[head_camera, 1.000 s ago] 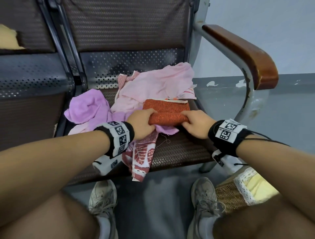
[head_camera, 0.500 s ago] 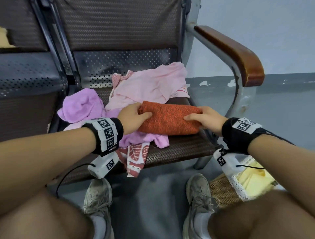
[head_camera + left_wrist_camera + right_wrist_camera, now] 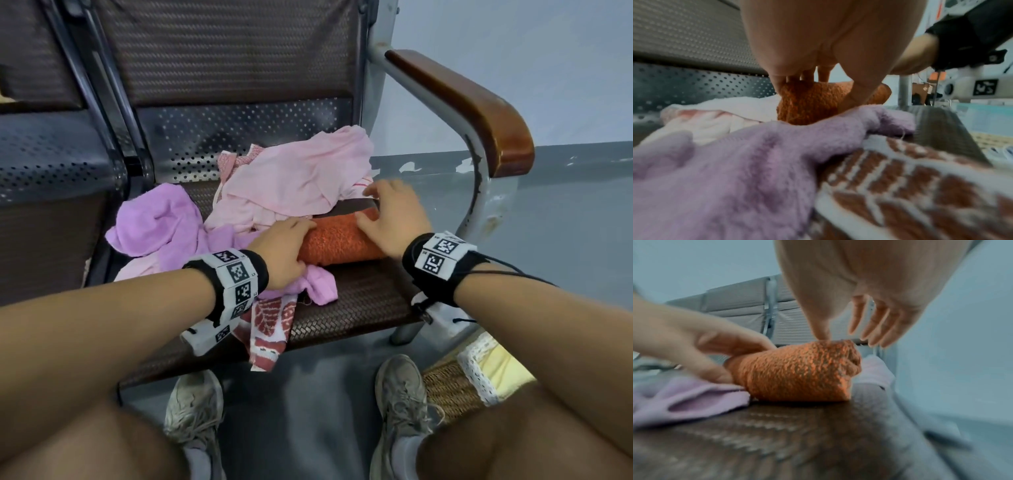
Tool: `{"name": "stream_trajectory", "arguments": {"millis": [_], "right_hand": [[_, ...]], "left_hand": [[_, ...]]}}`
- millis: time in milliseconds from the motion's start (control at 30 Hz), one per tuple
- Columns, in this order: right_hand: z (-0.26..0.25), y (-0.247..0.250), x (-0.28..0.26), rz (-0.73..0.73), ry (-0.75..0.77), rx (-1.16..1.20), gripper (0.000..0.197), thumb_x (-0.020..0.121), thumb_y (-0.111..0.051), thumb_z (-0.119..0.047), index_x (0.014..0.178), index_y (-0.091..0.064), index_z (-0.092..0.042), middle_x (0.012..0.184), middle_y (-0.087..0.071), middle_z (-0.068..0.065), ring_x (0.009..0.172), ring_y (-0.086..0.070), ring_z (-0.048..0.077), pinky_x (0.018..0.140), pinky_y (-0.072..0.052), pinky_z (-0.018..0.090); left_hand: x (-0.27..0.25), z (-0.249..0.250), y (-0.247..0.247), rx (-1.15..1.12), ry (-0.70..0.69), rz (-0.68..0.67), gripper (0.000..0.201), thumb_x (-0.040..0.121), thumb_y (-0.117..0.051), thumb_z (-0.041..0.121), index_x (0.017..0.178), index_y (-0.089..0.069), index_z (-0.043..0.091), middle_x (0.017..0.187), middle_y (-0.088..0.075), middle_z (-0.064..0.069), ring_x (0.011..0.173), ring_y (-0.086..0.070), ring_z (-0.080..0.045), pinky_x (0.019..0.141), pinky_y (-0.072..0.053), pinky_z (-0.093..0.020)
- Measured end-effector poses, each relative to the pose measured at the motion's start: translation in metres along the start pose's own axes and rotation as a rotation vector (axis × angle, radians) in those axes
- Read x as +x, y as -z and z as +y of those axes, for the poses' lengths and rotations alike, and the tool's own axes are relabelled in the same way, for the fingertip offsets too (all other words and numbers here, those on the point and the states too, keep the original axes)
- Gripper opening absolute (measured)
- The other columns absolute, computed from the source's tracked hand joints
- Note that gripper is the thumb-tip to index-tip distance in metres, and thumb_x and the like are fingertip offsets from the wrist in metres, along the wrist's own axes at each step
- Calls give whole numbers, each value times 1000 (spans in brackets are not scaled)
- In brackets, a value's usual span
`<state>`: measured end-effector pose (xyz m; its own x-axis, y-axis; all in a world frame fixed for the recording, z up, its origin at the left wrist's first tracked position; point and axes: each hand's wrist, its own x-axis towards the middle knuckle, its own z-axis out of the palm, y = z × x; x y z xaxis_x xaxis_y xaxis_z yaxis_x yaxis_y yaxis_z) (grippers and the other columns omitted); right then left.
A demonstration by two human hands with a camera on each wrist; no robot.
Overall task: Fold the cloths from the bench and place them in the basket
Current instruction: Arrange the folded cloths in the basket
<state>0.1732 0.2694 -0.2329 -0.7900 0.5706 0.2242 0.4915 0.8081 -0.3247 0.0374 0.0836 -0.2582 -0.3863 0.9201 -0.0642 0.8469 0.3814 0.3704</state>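
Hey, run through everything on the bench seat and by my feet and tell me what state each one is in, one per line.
Orange cloth: folded into a thick bundle, lying on the seat.
Left hand: grips the bundle's left end.
Right hand: fingers spread, thumb touching the bundle's right end.
Purple cloth: crumpled, unfolded.
Pink cloth: rumpled, unfolded.
Red and white cloth: hanging over the seat's front edge.
Basket: on the floor, something yellow inside.

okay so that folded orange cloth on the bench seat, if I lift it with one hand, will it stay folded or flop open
The orange cloth looks thick and nubbly, so it is probably soft, light and not slippery. It sits as a plump bundle with nothing pinning it, so one end would likely sag or unfold. Only the left hand grips it; the right hand is open above.
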Motion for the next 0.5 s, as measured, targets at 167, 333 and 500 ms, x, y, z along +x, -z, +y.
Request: {"name": "stream_trajectory", "arguments": {"millis": [167,333,500], "right_hand": [[-21,-15,-12,-467,267,43,75,80,-68,-50,144,-44,-20,131,-61,7,118,-58,25,104,-43,35],[-28,-14,0,-419,150,-83,80,70,-72,-65,133,-46,-24,115,-64,2,102,-62,23,88,-49,34],[-33,10,-5,-385,27,92,50,77,-67,-61,114,-58,-30,109,-70,-1,96,-64,21,84,-49,31]], "left_hand": [[11,-11,6,-4,104,12,64,77,-64,13,137,-44,19,124,-57,-9,113,-55,-29,95,-47,-41],[13,-9,21,-50,87,134,40,83,-60,11,121,-53,14,111,-64,-11,101,-59,-30,82,-45,-35],[5,1,48,-450,47,388,52,88,-72,25,133,-47,18,119,-62,-2,104,-61,-18,91,-50,-32]]}}
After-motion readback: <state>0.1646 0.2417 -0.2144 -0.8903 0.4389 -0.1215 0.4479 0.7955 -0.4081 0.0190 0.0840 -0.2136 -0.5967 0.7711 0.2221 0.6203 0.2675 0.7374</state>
